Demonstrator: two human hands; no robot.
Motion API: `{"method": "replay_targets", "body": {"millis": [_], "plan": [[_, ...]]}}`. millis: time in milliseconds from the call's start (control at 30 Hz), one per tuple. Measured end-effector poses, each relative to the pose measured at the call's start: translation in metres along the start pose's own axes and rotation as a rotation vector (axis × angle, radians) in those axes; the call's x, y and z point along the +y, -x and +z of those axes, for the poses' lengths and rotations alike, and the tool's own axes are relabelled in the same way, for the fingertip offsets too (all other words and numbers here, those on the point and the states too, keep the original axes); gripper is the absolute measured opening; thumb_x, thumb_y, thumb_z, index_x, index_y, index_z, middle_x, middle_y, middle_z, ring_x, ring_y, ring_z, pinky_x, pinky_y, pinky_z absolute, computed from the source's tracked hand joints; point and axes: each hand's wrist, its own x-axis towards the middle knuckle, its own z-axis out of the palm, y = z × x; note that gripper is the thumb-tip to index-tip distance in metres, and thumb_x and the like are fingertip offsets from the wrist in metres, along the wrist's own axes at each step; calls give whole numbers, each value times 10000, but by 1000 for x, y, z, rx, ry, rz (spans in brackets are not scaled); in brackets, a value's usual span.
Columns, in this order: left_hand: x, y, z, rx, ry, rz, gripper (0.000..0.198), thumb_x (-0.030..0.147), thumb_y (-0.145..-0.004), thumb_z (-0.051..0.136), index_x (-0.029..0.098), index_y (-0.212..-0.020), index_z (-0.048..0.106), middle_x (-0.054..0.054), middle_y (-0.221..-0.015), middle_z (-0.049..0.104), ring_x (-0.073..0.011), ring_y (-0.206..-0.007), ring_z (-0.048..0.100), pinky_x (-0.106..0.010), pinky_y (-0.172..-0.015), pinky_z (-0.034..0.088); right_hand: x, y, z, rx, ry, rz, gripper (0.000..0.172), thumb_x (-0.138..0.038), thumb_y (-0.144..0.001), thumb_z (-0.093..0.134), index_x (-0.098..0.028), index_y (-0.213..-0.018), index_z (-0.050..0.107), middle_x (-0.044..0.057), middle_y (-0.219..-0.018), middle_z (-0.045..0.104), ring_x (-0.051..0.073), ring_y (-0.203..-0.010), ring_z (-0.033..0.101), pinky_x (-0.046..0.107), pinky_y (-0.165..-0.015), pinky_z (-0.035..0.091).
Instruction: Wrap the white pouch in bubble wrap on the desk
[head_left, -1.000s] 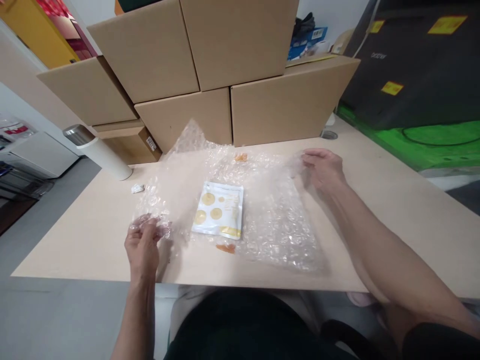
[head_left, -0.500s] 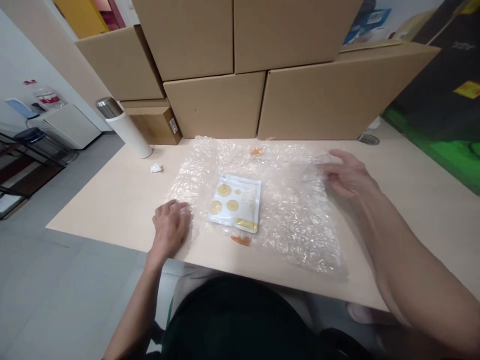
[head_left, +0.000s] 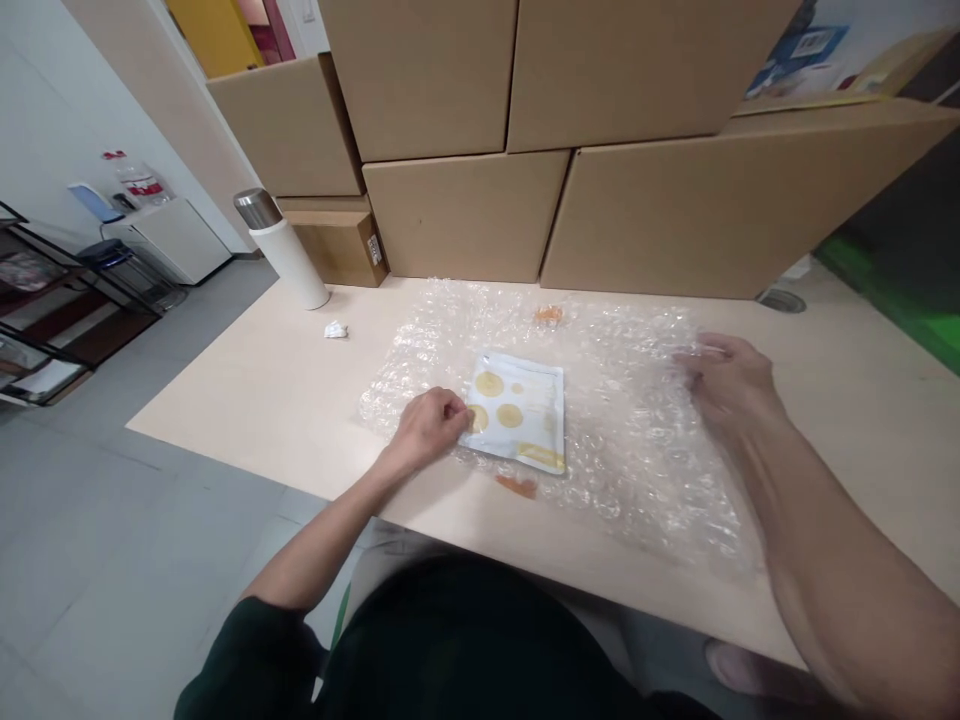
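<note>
A flat white packet printed with yellow circles lies on a spread sheet of clear bubble wrap. At the packet's left edge, my left hand has thumb and fingertips pinched together on it. My right hand grips the right edge of the bubble wrap, its fingers partly hidden by the hand and the film. Orange tape pieces show at the wrap's far side and near side.
Stacked cardboard boxes wall off the back of the table. A white bottle with a steel cap stands at the back left, near a crumpled white scrap. A tape roll lies at the back right.
My left hand has moved right, from the wrap's left edge to the packet's left edge, and its fingers have closed. My right hand stays at the wrap's right edge. The camera view has shifted.
</note>
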Motion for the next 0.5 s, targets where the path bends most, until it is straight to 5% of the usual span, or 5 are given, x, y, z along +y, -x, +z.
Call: {"method": "replay_targets", "body": {"millis": [133, 300, 500], "plan": [[-21, -7, -14, 30, 99, -48, 248, 399, -791, 574, 170, -721, 640, -2, -647, 615, -131, -577, 541, -240, -529, 388, 6, -7, -2, 4, 5, -7, 341, -7, -573, 778, -219, -769, 595, -18, -651, 547, 110, -559, 514, 190, -425, 357], [-56, -15, -65, 182, 5, -141, 277, 429, -788, 559, 162, -755, 626, -1, -654, 585, -137, -595, 528, -247, -548, 381, 8, -9, -4, -8, 8, -23, 345, 19, -563, 796, -209, -747, 615, 8, -676, 569, 116, -567, 515, 214, -436, 335], [-83, -24, -82, 287, -216, -197, 176, 310, -752, 597, 164, -661, 632, -82, -873, 602, -227, -890, 573, -309, -741, 434, 4, -8, -3, 71, -3, -45, 284, -1, -596, 784, -205, -693, 612, 26, -687, 575, 129, -575, 508, 271, -485, 356]]}}
